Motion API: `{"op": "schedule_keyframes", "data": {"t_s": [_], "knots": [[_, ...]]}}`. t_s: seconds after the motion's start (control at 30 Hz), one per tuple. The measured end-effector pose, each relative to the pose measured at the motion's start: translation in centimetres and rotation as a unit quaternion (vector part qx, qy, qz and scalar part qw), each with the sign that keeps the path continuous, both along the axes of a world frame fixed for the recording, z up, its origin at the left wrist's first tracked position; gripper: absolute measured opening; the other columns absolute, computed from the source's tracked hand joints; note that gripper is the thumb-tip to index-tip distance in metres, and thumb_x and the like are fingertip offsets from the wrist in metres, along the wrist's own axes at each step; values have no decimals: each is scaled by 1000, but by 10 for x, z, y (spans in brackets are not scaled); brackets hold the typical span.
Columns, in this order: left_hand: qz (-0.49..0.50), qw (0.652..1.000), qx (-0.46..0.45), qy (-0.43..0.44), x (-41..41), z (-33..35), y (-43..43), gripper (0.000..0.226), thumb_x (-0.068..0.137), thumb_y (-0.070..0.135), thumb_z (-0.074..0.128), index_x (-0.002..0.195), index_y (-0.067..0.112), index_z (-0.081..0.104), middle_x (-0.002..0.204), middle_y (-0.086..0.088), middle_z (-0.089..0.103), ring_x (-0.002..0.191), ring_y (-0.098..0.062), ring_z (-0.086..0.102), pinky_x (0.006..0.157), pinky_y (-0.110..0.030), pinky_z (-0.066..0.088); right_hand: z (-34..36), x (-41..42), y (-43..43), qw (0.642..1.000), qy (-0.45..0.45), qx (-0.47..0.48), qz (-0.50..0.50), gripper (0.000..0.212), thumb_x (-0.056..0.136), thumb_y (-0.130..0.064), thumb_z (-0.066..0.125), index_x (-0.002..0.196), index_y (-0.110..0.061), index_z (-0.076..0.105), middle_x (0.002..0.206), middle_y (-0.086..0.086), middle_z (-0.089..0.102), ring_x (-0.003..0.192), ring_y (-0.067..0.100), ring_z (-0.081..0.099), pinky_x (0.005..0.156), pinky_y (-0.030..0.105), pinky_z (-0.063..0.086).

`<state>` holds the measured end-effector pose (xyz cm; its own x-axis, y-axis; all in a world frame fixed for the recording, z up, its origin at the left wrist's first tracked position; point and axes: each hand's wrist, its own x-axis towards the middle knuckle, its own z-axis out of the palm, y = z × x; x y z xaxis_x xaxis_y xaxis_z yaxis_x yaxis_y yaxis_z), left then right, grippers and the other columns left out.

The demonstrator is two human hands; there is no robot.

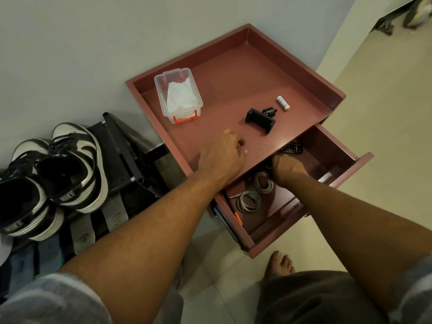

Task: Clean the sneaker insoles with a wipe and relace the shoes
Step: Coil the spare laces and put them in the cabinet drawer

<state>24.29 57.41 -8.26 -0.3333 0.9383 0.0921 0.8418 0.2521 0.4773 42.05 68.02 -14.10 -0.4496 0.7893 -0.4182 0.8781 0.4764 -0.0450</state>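
Drawer point(327, 157) stands open for rummaging: right hand point(287, 170) reaches inside, fingers hidden; left hand point(222, 155) braces above it, fingers curled, seemingly empty.

I've got the sneakers point(53, 174) side by side on the rack point(121, 146), left. Right of it, the surface point(224, 90): box point(160, 92) at its left, phone holder point(259, 119) further right, battery point(283, 103) just behind that. In front, the open drawer point(327, 146) holds cables point(249, 201), with a remote point(292, 148) behind them.
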Motion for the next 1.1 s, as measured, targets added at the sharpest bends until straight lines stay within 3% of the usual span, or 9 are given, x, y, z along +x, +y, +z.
{"op": "schedule_keyframes", "data": {"t_s": [0.23,0.37,0.43,0.5,0.6,0.67,0.77,0.9,1.1], "knots": [[17,1000,-6,-12,2,1,1,25,97,37,74,120,26,75,113,10,67,101,-13,66,83,-43,62,30,36,30,1000,7,4,3,36,75,-55,86,101,-34,74,99,-11,72,95,19,69,83,41,61],[30,999,-18,-27,4,3,3,26,96,39,76,119,28,75,114,9,67,101,-13,67,86,-43,61,83,40,24,989,77,118,-43,12,85,-40,75,84,-29,74,81,-3,71,72,22,65,61,31,54],[36,999,-25,-28,5,4,4,27,96,40,76,119,28,75,114,9,68,102,-13,67,87,-42,61,102,34,20,971,128,195,-53,12,90,-38,70,87,-27,74,77,-3,70,70,23,65,58,29,50],[43,998,-28,-30,5,4,4,26,95,40,76,119,29,75,114,9,68,102,-14,68,86,-41,60,114,23,16,956,192,215,-44,12,92,-38,69,98,-28,74,86,-6,72,78,20,67,64,30,53],[40,998,-27,-32,8,4,5,25,95,39,77,118,30,75,113,8,68,102,-16,68,86,-43,60,118,3,14,950,253,185,14,36,93,-28,68,129,-30,67,120,-4,70,105,22,67,86,39,56],[41,998,-27,-26,8,3,5,23,95,39,75,116,30,75,112,8,67,101,-17,68,86,-43,60,113,-11,14,951,260,158,51,50,95,-18,65,144,-26,59,143,0,60,126,26,58,102,43,50],[43,998,-29,-24,7,2,4,23,95,38,75,117,33,75,112,9,66,101,-17,69,86,-42,59,100,-30,17,960,244,126,60,62,97,-12,61,156,-24,45,161,1,44,145,28,43,118,45,39],[33,999,-27,-12,4,0,2,26,96,40,72,121,34,74,114,11,65,102,-15,68,85,-42,59,85,-39,23,970,198,129,59,65,94,-22,60,156,-26,42,159,-1,46,146,32,39,115,55,41],[19,999,-16,-25,0,0,1,27,96,39,72,122,34,75,115,11,67,105,-15,68,88,-43,59,83,-35,29,962,221,144,64,54,88,-19,67,141,-24,59,140,-2,60,125,30,56,98,50,53]]}}
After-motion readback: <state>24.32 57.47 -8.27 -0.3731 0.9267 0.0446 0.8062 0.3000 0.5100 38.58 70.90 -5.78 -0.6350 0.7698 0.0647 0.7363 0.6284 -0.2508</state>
